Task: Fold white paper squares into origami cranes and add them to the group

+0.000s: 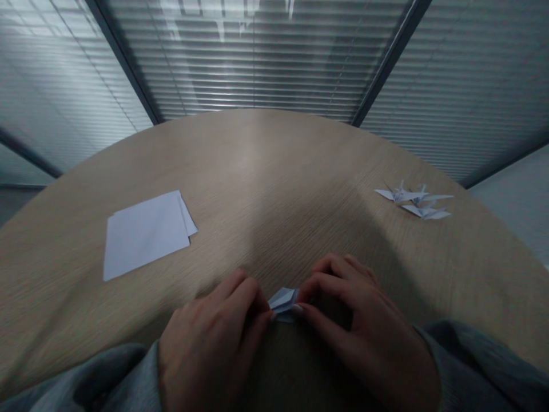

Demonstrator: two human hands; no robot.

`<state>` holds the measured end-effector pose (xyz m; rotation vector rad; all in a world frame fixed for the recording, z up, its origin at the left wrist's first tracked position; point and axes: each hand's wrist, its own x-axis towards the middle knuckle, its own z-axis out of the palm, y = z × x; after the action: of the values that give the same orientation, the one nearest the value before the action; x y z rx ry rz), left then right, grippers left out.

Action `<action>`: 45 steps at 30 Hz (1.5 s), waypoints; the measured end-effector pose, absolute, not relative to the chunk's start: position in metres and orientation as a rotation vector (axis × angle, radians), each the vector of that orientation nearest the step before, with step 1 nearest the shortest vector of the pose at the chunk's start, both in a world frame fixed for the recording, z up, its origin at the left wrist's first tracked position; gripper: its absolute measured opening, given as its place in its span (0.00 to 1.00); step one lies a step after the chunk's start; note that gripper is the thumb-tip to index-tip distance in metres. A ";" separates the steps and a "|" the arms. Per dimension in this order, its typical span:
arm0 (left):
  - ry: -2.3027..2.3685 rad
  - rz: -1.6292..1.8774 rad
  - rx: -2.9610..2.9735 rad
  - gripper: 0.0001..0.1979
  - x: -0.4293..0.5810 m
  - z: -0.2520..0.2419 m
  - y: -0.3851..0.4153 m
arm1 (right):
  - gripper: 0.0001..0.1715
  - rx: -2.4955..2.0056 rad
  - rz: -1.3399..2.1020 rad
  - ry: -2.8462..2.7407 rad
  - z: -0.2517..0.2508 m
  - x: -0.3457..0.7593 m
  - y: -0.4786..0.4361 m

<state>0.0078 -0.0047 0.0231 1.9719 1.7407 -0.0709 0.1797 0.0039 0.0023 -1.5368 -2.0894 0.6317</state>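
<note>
The left hand (210,337) and the right hand (364,326) face each other low over the round table (253,149), backs up, wrists in grey sleeves (115,377). On each, thumb and forefinger are closed in a pinch, gripping opposite ends of one small folded paper (283,300) between them near the person; the remaining fingers curl. Three paper cranes (422,212) sit together, far right; at least two white sheets (146,234) overlap at left.
</note>
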 end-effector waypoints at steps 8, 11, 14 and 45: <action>1.726 -0.095 1.948 0.10 0.010 0.025 -0.005 | 0.07 -1.545 0.560 -2.048 0.001 0.175 0.000; 1.762 -0.150 1.932 0.10 0.011 0.024 -0.004 | 0.07 -1.551 0.547 -2.026 0.000 0.173 -0.001; 1.752 -0.101 1.998 0.11 0.009 0.021 -0.005 | 0.07 -1.585 0.573 -2.020 0.001 0.172 -0.001; 1.842 -0.210 2.239 0.12 0.011 0.024 -0.011 | 0.05 -1.562 0.206 -2.227 -0.005 0.169 -0.008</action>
<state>0.0109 -0.0114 0.0239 2.2391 1.8417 -0.2103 0.1690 -0.0076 -0.0054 -1.5617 -2.2272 0.2063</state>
